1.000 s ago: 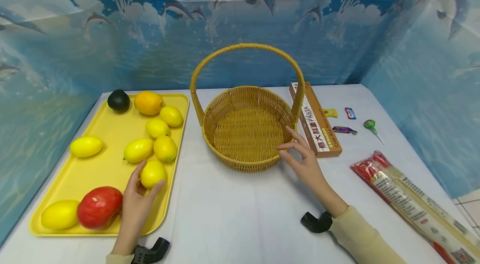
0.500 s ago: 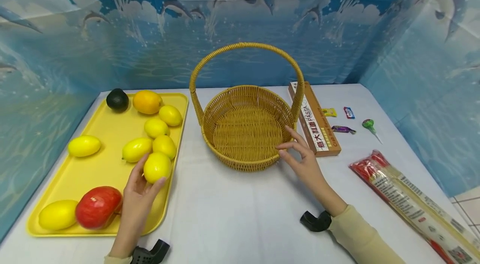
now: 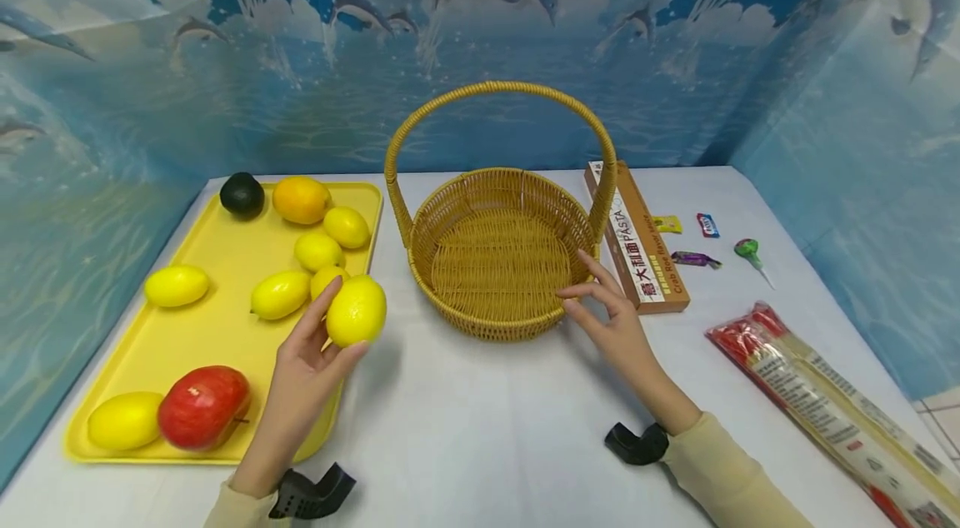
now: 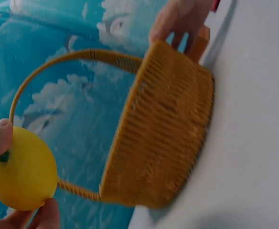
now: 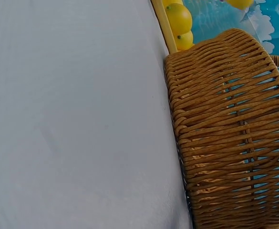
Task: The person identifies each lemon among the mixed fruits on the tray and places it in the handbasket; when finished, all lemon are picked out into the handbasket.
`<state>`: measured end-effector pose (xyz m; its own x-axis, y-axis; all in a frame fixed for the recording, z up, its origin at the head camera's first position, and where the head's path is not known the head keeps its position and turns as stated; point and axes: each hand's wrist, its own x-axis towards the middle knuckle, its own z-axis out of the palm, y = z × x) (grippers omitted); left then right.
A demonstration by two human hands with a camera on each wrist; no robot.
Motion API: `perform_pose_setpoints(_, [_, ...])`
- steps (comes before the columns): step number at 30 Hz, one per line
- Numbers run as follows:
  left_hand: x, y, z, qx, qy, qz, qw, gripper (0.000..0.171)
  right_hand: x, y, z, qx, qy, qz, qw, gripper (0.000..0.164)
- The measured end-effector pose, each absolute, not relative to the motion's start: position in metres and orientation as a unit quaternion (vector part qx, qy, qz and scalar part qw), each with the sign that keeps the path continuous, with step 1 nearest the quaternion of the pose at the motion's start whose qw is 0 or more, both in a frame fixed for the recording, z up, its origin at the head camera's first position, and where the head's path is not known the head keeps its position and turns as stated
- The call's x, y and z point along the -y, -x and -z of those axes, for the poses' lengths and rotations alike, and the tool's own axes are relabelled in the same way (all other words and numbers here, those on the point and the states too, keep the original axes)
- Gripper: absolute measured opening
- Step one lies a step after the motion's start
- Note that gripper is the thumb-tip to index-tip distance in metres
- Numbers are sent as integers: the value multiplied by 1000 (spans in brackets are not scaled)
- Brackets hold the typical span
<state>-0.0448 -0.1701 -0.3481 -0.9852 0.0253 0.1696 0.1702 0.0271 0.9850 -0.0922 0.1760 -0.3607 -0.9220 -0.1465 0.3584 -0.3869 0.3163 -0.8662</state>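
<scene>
In the head view my left hand [image 3: 307,374] holds a yellow lemon [image 3: 356,311] between thumb and fingers, over the right edge of the yellow tray [image 3: 262,353]. The left wrist view shows that lemon [image 4: 25,169] with a small green stem end. The round wicker basket [image 3: 498,328], with a tall arched handle, stands at the middle of the table with nothing in it. My right hand [image 3: 618,336] rests at the basket's right rim, its fingers loosely bent and reaching over the edge. The right wrist view shows the basket's woven side [image 5: 230,129] but not the hand.
On the tray lie several more lemons [image 3: 176,286], an orange-yellow fruit [image 3: 302,200], an avocado [image 3: 242,195] and a red fruit [image 3: 206,407]. Right of the basket are a pasta box [image 3: 637,245], wrapped candies [image 3: 693,259], a lollipop [image 3: 747,248] and a long noodle packet [image 3: 817,403].
My left hand has lifted the lemon from among the others on the tray and carried it up and rightward. The right hand has stayed at the basket's rim.
</scene>
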Motion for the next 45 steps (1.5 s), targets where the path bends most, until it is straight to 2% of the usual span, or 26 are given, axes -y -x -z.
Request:
perform_pose_setpoints(10, [131,73,317,667,164,726,25,73,-191,109,388,803,-175,-559,114,15])
perform_pose_setpoints(13, [120,80,311,635,187,749,1,70,-192,109,390,803,-172,-559,114,16])
perform_pose_setpoints(20, [96,100,299,536,157,824,-95,62,-184,97,371,796,-173,-570,110,14])
perform_pose_setpoints(29, [69,128,316,519,156,829,-139,58,-178,92,366,796,-169,-572,107,15])
perform_pose_setpoints(35, [62,138,327,495,143,835,-192,52,-178,92,368,794,-176,-572,106,15])
perform_pose_setpoints(45, [51,158,333,611,129,725,-290,56,-176,92,364,789,-181,-576,114,15])
